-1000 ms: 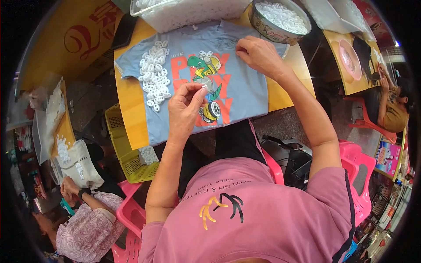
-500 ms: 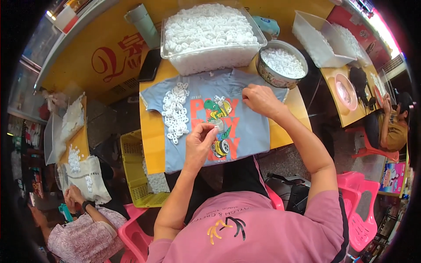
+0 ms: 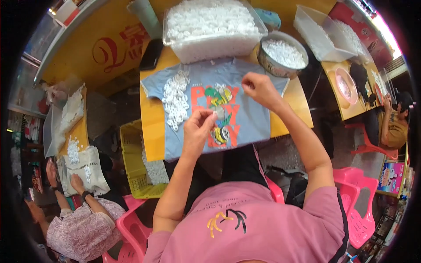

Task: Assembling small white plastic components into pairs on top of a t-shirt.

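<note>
- Clock is centring on the light blue shirt, 12 pointing away from the wearer. Shirt is lying spread over the worktop, its hem reaching the edge at 6.
- Left hand, 7 to 8: thumb and fingertips are pinching narrow, apparently holding one small white piece. Too small to read its orientation.
- Right hand, 2: fingers are curling in over the shirt, gap narrow. Can't tell if they're holding anything or touching fabric.
- White pile is resting on the shirt, 9 to 10. A few loose pieces are sitting toward 12 on the print.
- Clear tub at 12 and round tin between 1 and 2 are both holding more white pieces.
- Step in hand, my read: fine fingertip work, the left hand handling a single piece above the shirt.
- Next move, my read: it's calling for a light, steady pinch and small wrist adjustments; a piece this small could be turning or slipping.
- Also watching the pile: a low leftward sweep could be scattering it.
</note>
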Action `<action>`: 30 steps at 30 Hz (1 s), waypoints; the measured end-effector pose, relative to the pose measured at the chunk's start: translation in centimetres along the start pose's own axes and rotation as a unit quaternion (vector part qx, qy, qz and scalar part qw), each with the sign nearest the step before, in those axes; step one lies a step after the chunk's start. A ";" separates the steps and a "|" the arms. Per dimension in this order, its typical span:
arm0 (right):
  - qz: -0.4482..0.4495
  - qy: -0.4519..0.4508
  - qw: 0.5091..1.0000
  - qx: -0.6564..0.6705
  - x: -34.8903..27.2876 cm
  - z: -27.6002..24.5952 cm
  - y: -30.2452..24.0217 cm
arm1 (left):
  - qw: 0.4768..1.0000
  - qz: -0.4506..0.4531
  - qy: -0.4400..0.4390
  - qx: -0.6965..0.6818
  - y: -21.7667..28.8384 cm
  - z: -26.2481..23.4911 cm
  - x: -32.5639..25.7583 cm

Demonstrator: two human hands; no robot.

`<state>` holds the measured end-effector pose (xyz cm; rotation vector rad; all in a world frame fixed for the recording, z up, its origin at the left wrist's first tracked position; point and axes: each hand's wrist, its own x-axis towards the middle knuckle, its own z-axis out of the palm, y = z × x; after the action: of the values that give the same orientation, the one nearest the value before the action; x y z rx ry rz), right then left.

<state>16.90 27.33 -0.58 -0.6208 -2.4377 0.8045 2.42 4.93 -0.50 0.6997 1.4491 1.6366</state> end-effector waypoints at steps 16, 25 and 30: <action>0.198 0.022 0.944 0.262 -3.0 0.5 -1.2 | 0.998 0.014 -0.028 -0.051 -0.4 0.4 -0.5; 0.259 0.053 0.870 0.416 -3.7 0.3 -1.5 | 0.997 -0.006 -0.022 -0.069 -0.2 1.2 -0.8; 0.148 -0.029 0.965 0.217 -4.7 0.5 -3.5 | 0.997 0.040 -0.024 -0.059 0.6 2.8 -0.5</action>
<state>19.37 22.00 -0.13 -0.8011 -2.1373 1.4443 4.89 5.92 0.64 0.7330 1.2926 1.7396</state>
